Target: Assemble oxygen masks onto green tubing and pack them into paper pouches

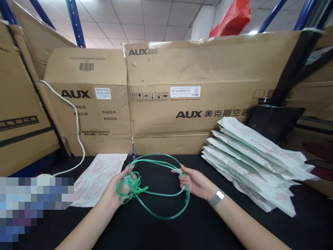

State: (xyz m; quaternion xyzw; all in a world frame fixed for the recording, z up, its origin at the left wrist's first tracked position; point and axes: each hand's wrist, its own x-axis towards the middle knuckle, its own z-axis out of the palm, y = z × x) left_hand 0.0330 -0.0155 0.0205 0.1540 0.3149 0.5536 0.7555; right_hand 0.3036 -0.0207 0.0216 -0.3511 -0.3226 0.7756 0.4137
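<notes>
My left hand is closed around a clear oxygen mask with a green elastic strap. From the mask, green tubing runs in several loose loops across to the right. The right side of these loops is gripped by my right hand, its fingers curled round the tubing. Mask and loops are held over the black tabletop. Left of my left hand, a flat white printed pouch lies on the table.
A leaning stack of white printed pouches stands at the right. Cardboard panels wall off the back. At the left, a white cable drops to the table. A blue pen-like object stands upright against the cardboard, and a black box sits behind the stack.
</notes>
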